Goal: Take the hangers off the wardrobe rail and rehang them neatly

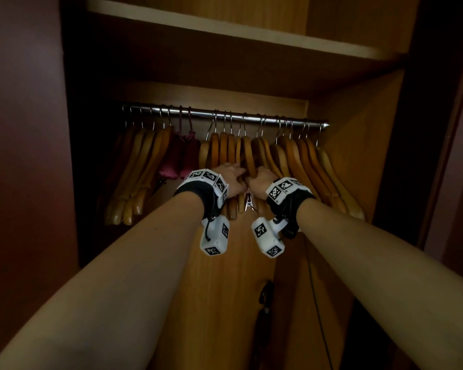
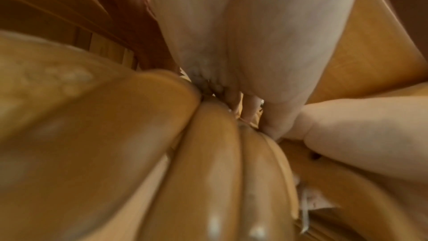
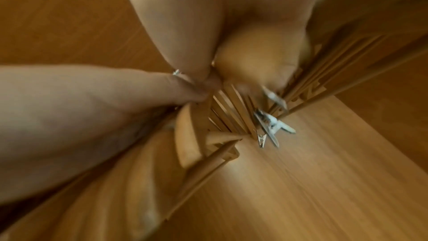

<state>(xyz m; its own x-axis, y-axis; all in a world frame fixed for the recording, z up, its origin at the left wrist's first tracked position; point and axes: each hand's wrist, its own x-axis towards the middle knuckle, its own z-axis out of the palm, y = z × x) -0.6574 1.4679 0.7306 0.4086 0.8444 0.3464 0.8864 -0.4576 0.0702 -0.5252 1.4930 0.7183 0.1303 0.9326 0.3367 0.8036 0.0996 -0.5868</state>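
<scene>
Several wooden hangers (image 1: pixel 300 161) hang by metal hooks from a chrome rail (image 1: pixel 198 112) in the wardrobe. Both hands reach into the middle bunch. My left hand (image 1: pixel 231 180) grips the shoulders of a few hangers (image 1: pixel 222 148) left of centre. My right hand (image 1: pixel 261 177) curls round the neighbouring hangers (image 1: pixel 249 153), knuckles almost touching the left hand. In the left wrist view, blurred rounded hanger arms (image 2: pixel 208 171) fill the frame under my left hand (image 2: pixel 231 47). The right wrist view shows my right hand (image 3: pixel 192 30), hanger bars (image 3: pixel 231 116) and metal clips (image 3: pixel 269 125). Fingertips are hidden among the wood.
Two dark red padded hangers (image 1: pixel 179 156) hang left of the middle bunch, with more wooden hangers (image 1: pixel 142 166) beyond them. A shelf (image 1: pixel 225 30) sits above the rail. The wardrobe side panel (image 1: pixel 358 145) stands close on the right. A dark cable (image 1: pixel 317 303) runs down below.
</scene>
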